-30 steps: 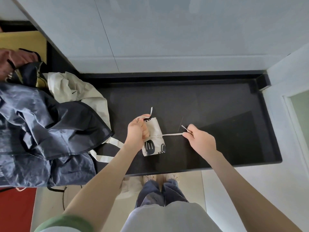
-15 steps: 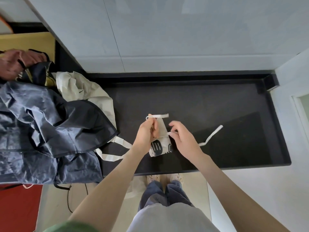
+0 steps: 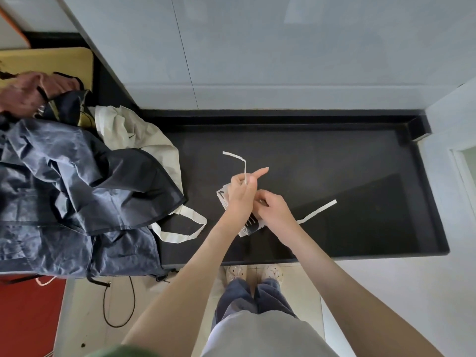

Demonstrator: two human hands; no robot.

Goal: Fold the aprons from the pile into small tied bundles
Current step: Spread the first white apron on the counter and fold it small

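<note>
A small rolled cream apron bundle [image 3: 251, 225] with a black print lies on the black counter [image 3: 334, 161], mostly hidden under both hands. My left hand [image 3: 240, 194] pinches one cream tie strap [image 3: 240, 161] that rises and bends left, with its index finger stretched out. My right hand [image 3: 273, 210] sits just right of it, fingers curled at the bundle's wrap. The other tie strap [image 3: 319, 210] trails right across the counter. A pile of aprons lies at the left: a dark navy apron [image 3: 72, 191] over a cream apron [image 3: 134, 132].
The counter has a raised black rim [image 3: 417, 124] at the back and right, against a pale wall. A yellow board [image 3: 46, 60] and another person's hand [image 3: 25, 95] are at the far left. A black cord [image 3: 121, 305] hangs over the tiled floor by my feet.
My right hand let the strap go slack and came in from the right to the bundle. My left hand lifted its strap upward; the bundle turned under the hands.
</note>
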